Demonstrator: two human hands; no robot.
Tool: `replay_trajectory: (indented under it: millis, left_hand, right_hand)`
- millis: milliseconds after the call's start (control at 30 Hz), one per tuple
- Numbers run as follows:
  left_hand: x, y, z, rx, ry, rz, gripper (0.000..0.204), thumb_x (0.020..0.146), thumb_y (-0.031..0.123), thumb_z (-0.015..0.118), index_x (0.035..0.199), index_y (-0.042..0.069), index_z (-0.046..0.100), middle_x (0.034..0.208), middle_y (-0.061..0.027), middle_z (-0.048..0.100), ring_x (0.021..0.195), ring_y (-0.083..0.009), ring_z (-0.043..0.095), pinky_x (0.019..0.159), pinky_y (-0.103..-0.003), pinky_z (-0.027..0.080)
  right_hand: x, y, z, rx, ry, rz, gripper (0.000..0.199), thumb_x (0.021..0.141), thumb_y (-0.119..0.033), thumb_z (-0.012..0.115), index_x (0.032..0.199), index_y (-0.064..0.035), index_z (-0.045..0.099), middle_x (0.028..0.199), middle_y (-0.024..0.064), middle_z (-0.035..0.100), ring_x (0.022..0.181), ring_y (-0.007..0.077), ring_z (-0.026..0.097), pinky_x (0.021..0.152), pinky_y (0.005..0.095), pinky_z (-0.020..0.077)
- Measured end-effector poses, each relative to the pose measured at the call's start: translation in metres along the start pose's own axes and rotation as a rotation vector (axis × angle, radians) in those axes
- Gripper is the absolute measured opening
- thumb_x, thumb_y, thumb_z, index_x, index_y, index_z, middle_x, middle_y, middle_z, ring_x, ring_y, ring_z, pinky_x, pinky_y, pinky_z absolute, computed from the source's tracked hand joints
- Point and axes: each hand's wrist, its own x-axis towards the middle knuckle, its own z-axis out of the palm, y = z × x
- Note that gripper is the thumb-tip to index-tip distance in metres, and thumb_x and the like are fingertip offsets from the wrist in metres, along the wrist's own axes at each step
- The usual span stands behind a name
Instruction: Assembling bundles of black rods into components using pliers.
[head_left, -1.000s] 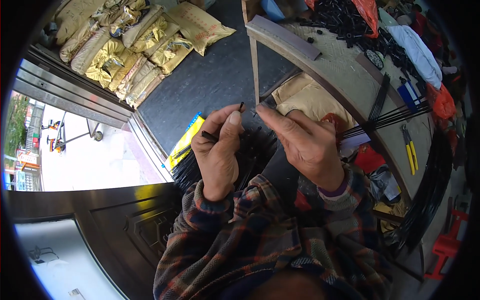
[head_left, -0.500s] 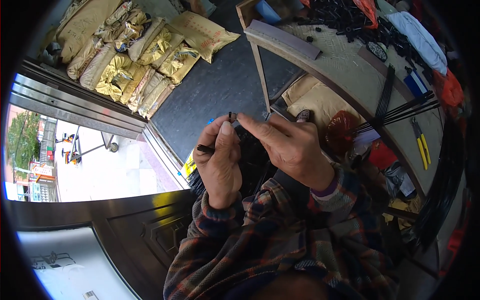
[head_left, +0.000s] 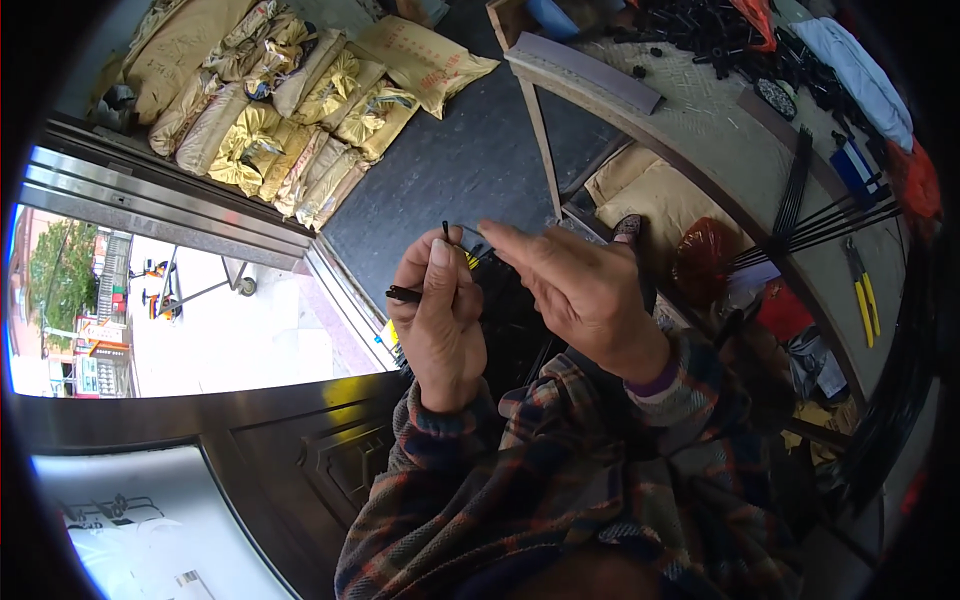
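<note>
Raised in front of my body, my left hand point(head_left: 440, 325) is closed, with thumb and forefinger pinching a thin black piece point(head_left: 445, 231) whose tip stands up above them. A dark, tube-like end point(head_left: 403, 293) pokes out on the left side of the same hand; whether it is the same piece is hidden by the fingers. My right hand point(head_left: 580, 290) is close by on the right, its forefinger reaching toward the black tip and its other fingers curled. A fine greyish sliver shows at its fingertips, too small to name. The two hands' fingertips are slightly apart.
A worktable point(head_left: 690, 120) curves along the right, bearing black parts, a bundle of black rods point(head_left: 830, 232) and yellow-handled pliers point(head_left: 864, 295). Stuffed sacks point(head_left: 290, 110) lie at the far left, beside an open doorway. A red plastic bag point(head_left: 703, 255) sits under the table edge.
The right fingertip has drawn slightly away from the left thumb. More of the black piece's tip now shows above the left fingers. The surroundings have shifted a little rightward in view.
</note>
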Motion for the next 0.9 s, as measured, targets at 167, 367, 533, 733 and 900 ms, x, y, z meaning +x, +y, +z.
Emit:
replay_trajectory:
  millis: [167, 367, 533, 733, 900]
  left_hand:
    - [0.003, 0.000, -0.008, -0.039, -0.027, -0.033, 0.016, 0.088, 0.015, 0.054, 0.096, 0.001, 0.058, 0.065, 0.0025, 0.050, 0.045, -0.0016, 0.031, 0.040, -0.015, 0.022]
    - [0.001, 0.003, -0.017, -0.077, -0.070, -0.018, 0.016, 0.089, 0.018, 0.053, 0.096, 0.004, 0.057, 0.063, 0.0037, 0.047, 0.044, -0.0022, 0.028, 0.041, -0.016, 0.022]
    - [0.002, 0.003, -0.015, -0.050, -0.061, -0.004, 0.018, 0.090, 0.020, 0.051, 0.096, 0.004, 0.056, 0.061, 0.0038, 0.045, 0.044, -0.0022, 0.027, 0.040, -0.017, 0.021]
    - [-0.003, -0.003, -0.011, 0.034, 0.066, 0.129, 0.017, 0.088, 0.015, 0.054, 0.097, 0.001, 0.058, 0.062, 0.0039, 0.048, 0.046, -0.0011, 0.031, 0.042, -0.017, 0.023]
    - [-0.005, -0.007, -0.011, 0.130, 0.130, 0.226, 0.017, 0.086, 0.012, 0.058, 0.098, 0.000, 0.060, 0.068, 0.0026, 0.055, 0.050, -0.0004, 0.036, 0.044, -0.016, 0.026]
  right_hand:
    - [-0.003, -0.003, 0.011, 0.037, -0.034, 0.037, 0.033, 0.076, 0.007, 0.059, 0.107, -0.0013, 0.059, 0.075, 0.0113, 0.060, 0.059, 0.0165, 0.060, 0.050, 0.0263, 0.0479]
    - [0.000, -0.008, 0.023, 0.074, -0.007, 0.046, 0.031, 0.076, 0.006, 0.060, 0.106, -0.0013, 0.059, 0.078, 0.0116, 0.061, 0.062, 0.0193, 0.061, 0.050, 0.0271, 0.0478]
    - [0.003, -0.016, 0.021, 0.161, -0.028, 0.126, 0.032, 0.076, 0.006, 0.060, 0.107, -0.0019, 0.059, 0.078, 0.0123, 0.061, 0.062, 0.0194, 0.062, 0.050, 0.0270, 0.0478]
    - [0.002, -0.013, 0.026, 0.197, 0.008, 0.109, 0.030, 0.077, 0.004, 0.060, 0.106, -0.0015, 0.059, 0.080, 0.0124, 0.062, 0.065, 0.0194, 0.063, 0.052, 0.0270, 0.0498]
    - [0.003, -0.016, 0.012, 0.101, -0.070, 0.117, 0.031, 0.077, 0.002, 0.060, 0.108, -0.0022, 0.058, 0.079, 0.0119, 0.061, 0.065, 0.0192, 0.063, 0.052, 0.0272, 0.0501]
